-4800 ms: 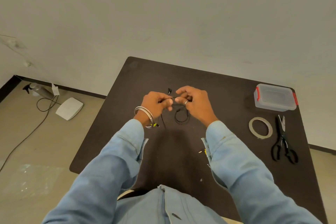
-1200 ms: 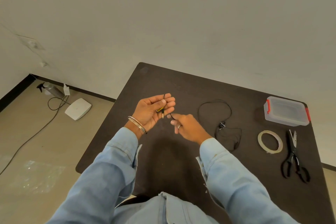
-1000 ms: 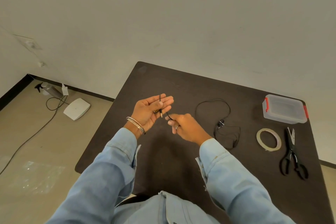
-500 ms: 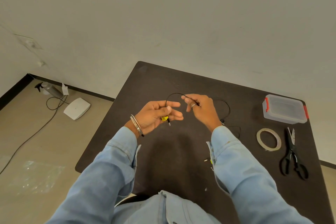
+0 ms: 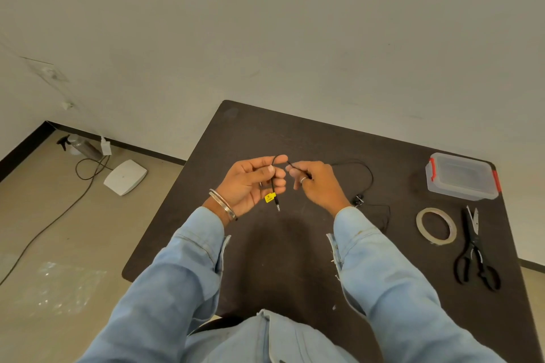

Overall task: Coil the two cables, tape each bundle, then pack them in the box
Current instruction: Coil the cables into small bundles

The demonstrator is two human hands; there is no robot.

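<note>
A thin black cable (image 5: 365, 169) runs from both my hands out to the right across the dark table (image 5: 295, 244). My left hand (image 5: 250, 183) pinches the cable near its plug end, where a yellow tag (image 5: 270, 197) and the jack hang below the fingers. My right hand (image 5: 315, 183) grips the same cable just to the right, with a short arch of it between the two hands. The rest trails behind my right wrist, past a small black clip (image 5: 358, 200). A clear box (image 5: 461, 175) with red latches stands shut at the far right. I see only this one cable.
A roll of tape (image 5: 436, 225) lies flat to the right, below the box. Black scissors (image 5: 474, 256) lie beside it near the table's right edge. On the floor to the left are a white device (image 5: 125, 177), a spray bottle (image 5: 78, 146) and a floor cable.
My right hand has moved up and left to meet my left hand, laying a loop of cable over my left fingers. My left hand has closed on the cable.
</note>
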